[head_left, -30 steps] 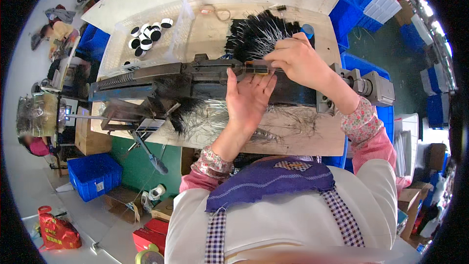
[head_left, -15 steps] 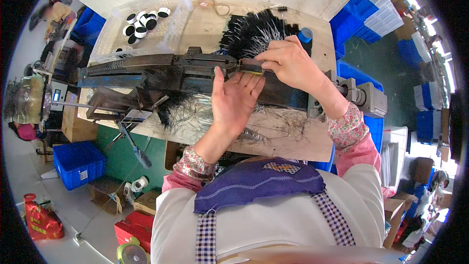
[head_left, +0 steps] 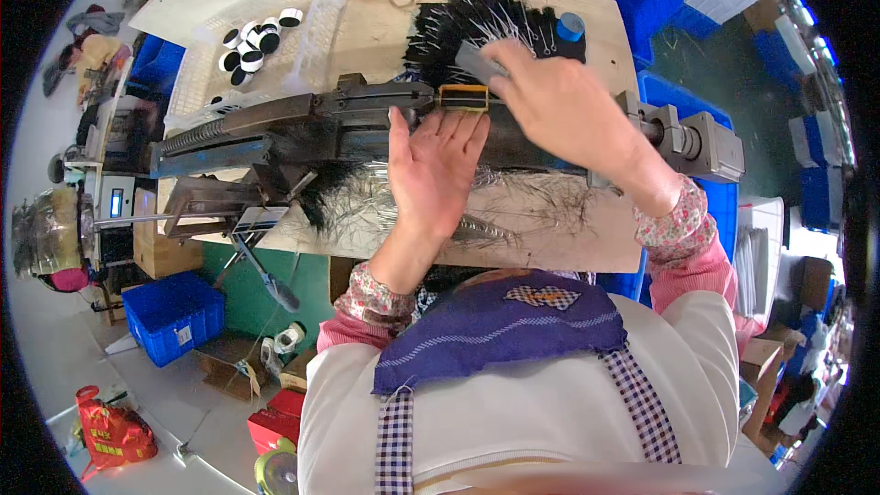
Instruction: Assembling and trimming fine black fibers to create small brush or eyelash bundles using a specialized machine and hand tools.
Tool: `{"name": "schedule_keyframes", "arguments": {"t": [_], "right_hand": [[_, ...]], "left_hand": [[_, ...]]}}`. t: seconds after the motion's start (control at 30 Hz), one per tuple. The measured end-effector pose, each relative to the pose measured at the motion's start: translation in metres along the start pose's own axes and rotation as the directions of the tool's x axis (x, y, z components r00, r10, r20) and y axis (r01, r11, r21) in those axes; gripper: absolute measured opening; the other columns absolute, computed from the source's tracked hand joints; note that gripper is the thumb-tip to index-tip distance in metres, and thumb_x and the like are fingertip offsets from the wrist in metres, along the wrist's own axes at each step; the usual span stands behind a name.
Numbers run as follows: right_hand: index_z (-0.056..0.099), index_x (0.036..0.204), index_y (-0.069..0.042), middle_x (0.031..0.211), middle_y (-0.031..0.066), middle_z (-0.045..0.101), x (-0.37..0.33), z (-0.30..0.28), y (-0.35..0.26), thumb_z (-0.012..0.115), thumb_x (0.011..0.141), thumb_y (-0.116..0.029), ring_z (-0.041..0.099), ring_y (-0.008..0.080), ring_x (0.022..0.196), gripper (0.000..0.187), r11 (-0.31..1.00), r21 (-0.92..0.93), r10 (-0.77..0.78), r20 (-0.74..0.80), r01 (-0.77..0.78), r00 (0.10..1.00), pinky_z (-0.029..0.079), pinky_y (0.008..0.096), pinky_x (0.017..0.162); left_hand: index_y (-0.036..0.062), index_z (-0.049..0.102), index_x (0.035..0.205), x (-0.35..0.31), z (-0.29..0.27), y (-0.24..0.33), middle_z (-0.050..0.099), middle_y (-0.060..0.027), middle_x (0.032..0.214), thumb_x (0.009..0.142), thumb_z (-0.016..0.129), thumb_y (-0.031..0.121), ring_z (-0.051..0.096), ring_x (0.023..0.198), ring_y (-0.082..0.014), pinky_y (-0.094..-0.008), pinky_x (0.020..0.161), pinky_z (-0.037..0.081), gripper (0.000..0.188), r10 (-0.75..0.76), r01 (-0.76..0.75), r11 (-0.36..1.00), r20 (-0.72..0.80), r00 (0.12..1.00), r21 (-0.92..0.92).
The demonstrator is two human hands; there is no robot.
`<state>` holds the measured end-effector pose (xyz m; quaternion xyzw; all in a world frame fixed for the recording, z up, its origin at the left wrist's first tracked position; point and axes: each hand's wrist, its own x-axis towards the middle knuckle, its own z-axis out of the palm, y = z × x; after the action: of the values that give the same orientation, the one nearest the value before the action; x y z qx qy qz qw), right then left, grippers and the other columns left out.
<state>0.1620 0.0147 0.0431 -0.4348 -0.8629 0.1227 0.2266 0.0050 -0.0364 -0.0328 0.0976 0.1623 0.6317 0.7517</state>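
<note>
Palm up and fingers stretched, my left hand is open in front of a long dark metal machine. Its fingertips reach the lower edge of a small yellow-rimmed frame with a dark inside. My right hand, partly smeared by motion, is closed on a grey flat block lifted just beyond that frame. Behind the block lies a pile of black-bristled wire brushes, their twisted metal stems pointing several ways. A round blue cap sits at the pile's right side.
A clear plastic crate at the far left holds several white-and-black round pieces. Loose bristles and wire bits litter the wooden tabletop in front of the machine. A metal cylinder unit forms the machine's right end. A blue bin stands on the floor.
My right hand has moved up and away from the machine with the grey block, and the yellow-rimmed frame now shows uncovered. My left hand stays palm up beside it.
</note>
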Motion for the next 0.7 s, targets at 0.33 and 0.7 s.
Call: {"name": "schedule_keyframes", "arguments": {"t": [0.33, 0.7], "right_hand": [[0.056, 0.084, 0.005, 0.068, 0.0169, 0.065, -0.005, 0.031, -0.009, 0.060, 0.074, -0.010, 0.067, 0.0307, 0.063, 0.018, 0.906, -0.287, -0.305, 0.072, 0.312, 0.950, 0.053, 0.0398, 0.052], [0.047, 0.108, -0.008, 0.096, 0.0183, 0.062, -0.164, 0.078, 0.040, 0.061, 0.084, -0.019, 0.060, 0.0397, 0.090, 0.030, 0.959, -0.027, 0.266, 0.437, -0.283, 0.859, 0.048, 0.0470, 0.073]], "left_hand": [[-0.0081, 0.044, 0.117, 0.002, 0.018, 0.009, 0.050, -0.0191, 0.122, 0.096, 0.034, 0.050, 0.044, 0.120, -0.0302, -0.0412, 0.107, 0.030, 0.063, -0.084, 0.095, 0.994, -0.172, 0.982, 0.052], [0.0027, 0.052, 0.107, 0.002, -0.021, -0.055, 0.055, -0.0124, 0.110, 0.092, 0.058, 0.022, 0.049, 0.115, -0.0281, -0.0411, 0.104, 0.038, 0.025, -0.020, 0.031, 0.998, -0.211, 0.977, 0.050]]}}
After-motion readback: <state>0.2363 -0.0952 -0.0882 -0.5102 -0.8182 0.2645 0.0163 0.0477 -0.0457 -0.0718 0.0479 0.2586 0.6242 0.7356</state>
